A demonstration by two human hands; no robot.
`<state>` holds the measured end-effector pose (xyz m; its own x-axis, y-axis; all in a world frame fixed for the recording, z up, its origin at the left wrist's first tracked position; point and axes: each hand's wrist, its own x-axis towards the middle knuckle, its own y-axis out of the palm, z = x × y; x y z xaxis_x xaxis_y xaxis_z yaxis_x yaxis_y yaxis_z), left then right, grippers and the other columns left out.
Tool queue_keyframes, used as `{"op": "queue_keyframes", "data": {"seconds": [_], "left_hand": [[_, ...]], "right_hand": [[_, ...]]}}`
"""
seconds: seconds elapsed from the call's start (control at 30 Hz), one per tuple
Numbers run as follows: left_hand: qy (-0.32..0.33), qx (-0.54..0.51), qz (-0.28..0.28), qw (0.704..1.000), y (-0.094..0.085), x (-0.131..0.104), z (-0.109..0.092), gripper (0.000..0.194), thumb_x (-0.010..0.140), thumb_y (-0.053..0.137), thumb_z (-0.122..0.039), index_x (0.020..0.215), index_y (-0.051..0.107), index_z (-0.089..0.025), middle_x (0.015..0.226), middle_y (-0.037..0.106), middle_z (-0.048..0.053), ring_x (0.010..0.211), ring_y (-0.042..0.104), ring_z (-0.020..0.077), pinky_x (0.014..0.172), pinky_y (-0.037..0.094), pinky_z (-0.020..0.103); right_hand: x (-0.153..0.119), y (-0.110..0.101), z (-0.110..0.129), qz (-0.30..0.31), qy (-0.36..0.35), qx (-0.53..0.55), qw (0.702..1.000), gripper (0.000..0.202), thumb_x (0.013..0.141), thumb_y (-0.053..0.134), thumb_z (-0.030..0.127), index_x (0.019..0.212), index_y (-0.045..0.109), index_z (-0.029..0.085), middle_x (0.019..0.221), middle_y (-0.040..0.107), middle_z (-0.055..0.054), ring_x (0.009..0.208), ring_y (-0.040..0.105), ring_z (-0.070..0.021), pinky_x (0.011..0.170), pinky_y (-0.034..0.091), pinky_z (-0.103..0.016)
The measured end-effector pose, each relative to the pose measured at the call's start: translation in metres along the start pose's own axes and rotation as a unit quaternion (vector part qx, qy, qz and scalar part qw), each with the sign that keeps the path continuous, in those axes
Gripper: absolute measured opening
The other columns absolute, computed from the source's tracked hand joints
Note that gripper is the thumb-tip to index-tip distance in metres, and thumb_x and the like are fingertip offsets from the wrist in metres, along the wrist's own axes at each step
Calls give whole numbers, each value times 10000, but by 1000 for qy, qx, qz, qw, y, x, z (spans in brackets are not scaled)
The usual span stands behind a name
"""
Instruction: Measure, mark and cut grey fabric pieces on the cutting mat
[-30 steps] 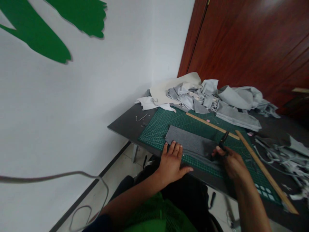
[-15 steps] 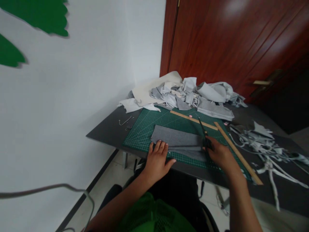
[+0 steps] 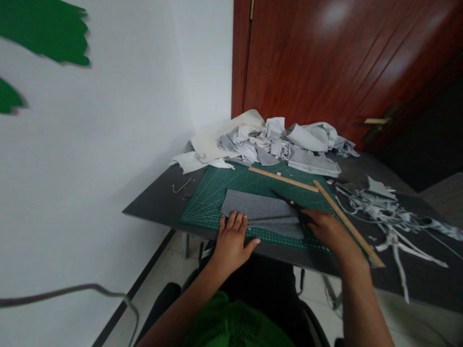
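A folded piece of grey fabric [image 3: 260, 205] lies on the green cutting mat [image 3: 202, 202]. My left hand [image 3: 234, 239] rests flat on its near left edge, thumb spread away from the fingers. My right hand [image 3: 323, 229] grips black scissors [image 3: 292, 202] at the fabric's right end. Their blades point up and left over the far right part of the fabric, and look nearly together. Whether the blades touch the cloth, I cannot tell. The handles are mostly hidden in my fingers.
One wooden ruler [image 3: 284, 179] lies beyond the fabric, another ruler [image 3: 349, 224] on the right. Fabric scraps [image 3: 267, 142] are heaped at the back. A tangle of strips [image 3: 383, 207] covers the table's right side. A white wall [image 3: 144, 96] and wooden door [image 3: 307, 62] border the table.
The scissors have swung left, from pointing away from me to lying diagonally over the fabric's right part. My left hand stays on the fabric. The whole view has shifted slightly.
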<state>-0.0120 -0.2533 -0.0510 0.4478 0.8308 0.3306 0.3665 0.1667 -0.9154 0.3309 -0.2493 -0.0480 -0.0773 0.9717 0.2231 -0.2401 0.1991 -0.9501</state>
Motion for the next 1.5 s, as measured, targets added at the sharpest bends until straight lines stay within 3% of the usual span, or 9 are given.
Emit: {"op": "queue_keyframes", "data": {"seconds": [0.2,0.37,0.5,0.63,0.87,1.0,1.13,1.3,1.5], "left_hand": [[18,-18,4,1000,-10,5,9,424,994,577,-416,1375,603,-231,1417,618,99,1376,489,301,1138,369,527],[25,-30,11,999,-17,7,13,375,977,587,-313,1343,626,-241,1405,629,75,1347,504,279,1117,386,488],[24,-49,14,998,-20,10,17,290,985,535,-236,1242,667,-260,1355,650,39,1301,523,243,1098,393,445],[12,-83,14,996,-21,14,21,289,992,477,-174,1164,676,-293,1178,693,-8,1202,563,200,1019,416,393],[3,-115,41,992,-21,18,27,184,921,603,-175,1065,682,-258,1155,699,-8,1204,555,225,1012,376,411],[-8,-139,50,989,-19,28,35,190,866,685,-156,1014,714,-272,1100,727,-20,1140,582,239,950,391,402],[-51,-142,-2,989,-13,37,41,122,842,756,-182,942,717,-239,1013,744,5,1040,612,244,898,424,387],[-53,-125,-66,989,-8,32,45,14,907,710,-235,917,718,-229,996,727,35,1012,607,244,876,435,387],[-24,-143,-54,988,-6,30,48,211,992,551,-217,856,711,-239,924,726,27,988,601,227,873,427,378]], "right_hand": [[-5,-10,51,-42,23,-93,994,346,881,505,69,1024,781,221,1053,764,-168,946,730,-334,967,484,-514],[12,7,137,-59,-133,60,987,406,1000,478,201,1380,623,186,1444,619,-162,1310,585,-315,1111,430,-494],[24,32,177,-18,-137,110,984,319,969,552,196,1257,690,175,1317,697,-144,1216,627,-314,1041,475,-463],[26,32,183,-9,-123,105,987,233,939,611,201,1149,712,208,1218,730,-108,1135,650,-305,992,478,-443],[25,30,188,-7,-134,53,990,188,978,538,149,1044,708,194,1166,730,-115,1080,652,-277,933,450,-394],[31,44,183,-44,-89,122,988,202,1006,513,162,930,696,200,973,743,-75,963,669,-239,877,429,-348],[36,55,179,-73,-57,178,980,211,1002,519,167,868,679,190,885,725,-59,903,669,-228,840,416,-331],[36,56,185,-91,-41,161,982,231,1011,494,198,872,679,193,882,730,-76,920,661,-247,856,399,-355],[32,53,193,-79,-55,151,984,228,948,658,344,1138,714,232,1108,744,-94,1087,639,-287,927,380,-414]]}}
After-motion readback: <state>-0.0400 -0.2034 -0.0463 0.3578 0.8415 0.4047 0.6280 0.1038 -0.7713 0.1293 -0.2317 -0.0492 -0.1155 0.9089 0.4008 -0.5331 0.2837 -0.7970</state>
